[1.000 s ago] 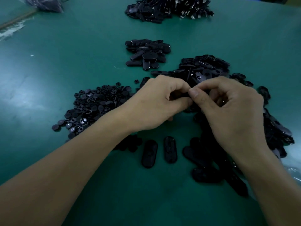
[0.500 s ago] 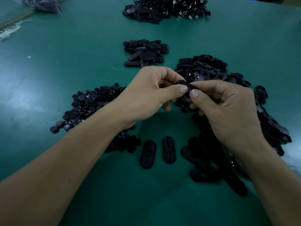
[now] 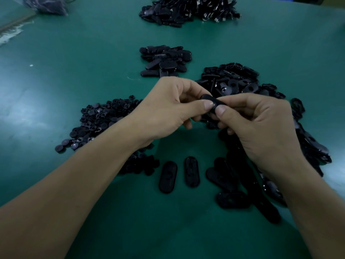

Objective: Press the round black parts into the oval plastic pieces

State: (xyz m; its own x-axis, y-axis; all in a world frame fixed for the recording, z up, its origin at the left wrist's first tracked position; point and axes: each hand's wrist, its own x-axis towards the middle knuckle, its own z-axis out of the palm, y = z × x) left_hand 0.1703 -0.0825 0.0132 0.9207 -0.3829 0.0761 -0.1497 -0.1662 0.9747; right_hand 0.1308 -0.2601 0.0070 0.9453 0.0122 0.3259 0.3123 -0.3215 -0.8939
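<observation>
Head view looks down on a green table [image 3: 74,53] where both hands meet above the middle, holding one oval piece [image 3: 210,100] between them, clear of the surface. Left hand [image 3: 168,109] has its fingers curled under the piece and its thumb lying flat on top, clamping it. Right hand [image 3: 257,124] grips the other end the same way, thumb on top and fingers folded beneath, so the two thumb tips sit just beside each other over the middle of the piece. Whether a round part is seated in it I cannot tell, since the thumbs cover that spot. A heap of round black parts [image 3: 104,118] lies to the left, partly under the left forearm. A larger heap of oval pieces [image 3: 233,81] lies behind the right hand and runs down the right side beneath the right forearm. Two single oval pieces [image 3: 168,176] lie flat side by side on the table below the hands, close together but not touching. Further back sits a small heap of dark oval pieces [image 3: 166,60], and at the far edge a wide pile of black parts [image 3: 188,10]. A crumpled plastic bag [image 3: 46,4] lies in the far left corner.
</observation>
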